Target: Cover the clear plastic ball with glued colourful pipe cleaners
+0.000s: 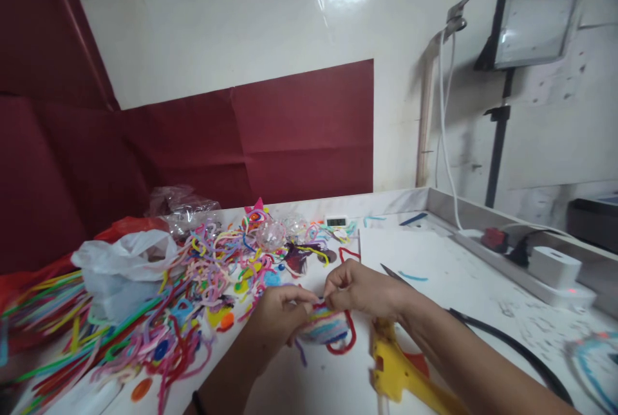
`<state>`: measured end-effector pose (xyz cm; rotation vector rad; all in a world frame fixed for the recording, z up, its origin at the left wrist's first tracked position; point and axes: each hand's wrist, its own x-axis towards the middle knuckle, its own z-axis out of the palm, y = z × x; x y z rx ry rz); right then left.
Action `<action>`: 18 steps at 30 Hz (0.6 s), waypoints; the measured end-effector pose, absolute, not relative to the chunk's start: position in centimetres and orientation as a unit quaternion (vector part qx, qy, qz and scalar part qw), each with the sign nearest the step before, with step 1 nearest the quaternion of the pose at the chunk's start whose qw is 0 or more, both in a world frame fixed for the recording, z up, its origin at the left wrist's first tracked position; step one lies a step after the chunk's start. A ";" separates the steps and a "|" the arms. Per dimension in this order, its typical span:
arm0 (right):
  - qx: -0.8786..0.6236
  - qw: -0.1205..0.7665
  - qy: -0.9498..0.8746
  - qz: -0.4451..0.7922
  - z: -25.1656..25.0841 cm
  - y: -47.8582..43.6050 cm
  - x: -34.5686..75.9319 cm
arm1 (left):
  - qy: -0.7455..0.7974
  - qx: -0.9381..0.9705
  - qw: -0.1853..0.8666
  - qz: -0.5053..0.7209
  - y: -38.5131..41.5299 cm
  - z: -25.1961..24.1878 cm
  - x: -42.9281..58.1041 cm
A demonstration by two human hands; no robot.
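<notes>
While a glue gun is seen lying on the near side of the table, all attention is drawn just left of it, where a striped piece is held between two hands. Its left end is gripped by the left hand, fingers closed narrowly; its top edge is being pinched by the right hand, though which strand is caught there cannot be told. A red stem is looped out past its right side. By the look of it, a strand is being fixed along that edge; for the next move, a firm left grip is called for, with the red stem kept from snagging. Beyond, more stems are heaped in a pile beside a bag, a timer is set behind, and the wall is part-covered by a maroon sheet.
</notes>
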<state>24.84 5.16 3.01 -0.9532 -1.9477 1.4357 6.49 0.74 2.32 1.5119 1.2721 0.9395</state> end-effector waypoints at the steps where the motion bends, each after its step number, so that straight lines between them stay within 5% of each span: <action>1: -0.352 0.267 -0.723 0.531 3.0 5.2 24.9 | 0.517 0.614 0.459 0.382 0.7 2.3 6.5; 18: -0.383 0.281 -0.732 0.489 3.3 4.7 24.6 | 0.523 0.612 0.444 0.394 0.5 2.5 7.0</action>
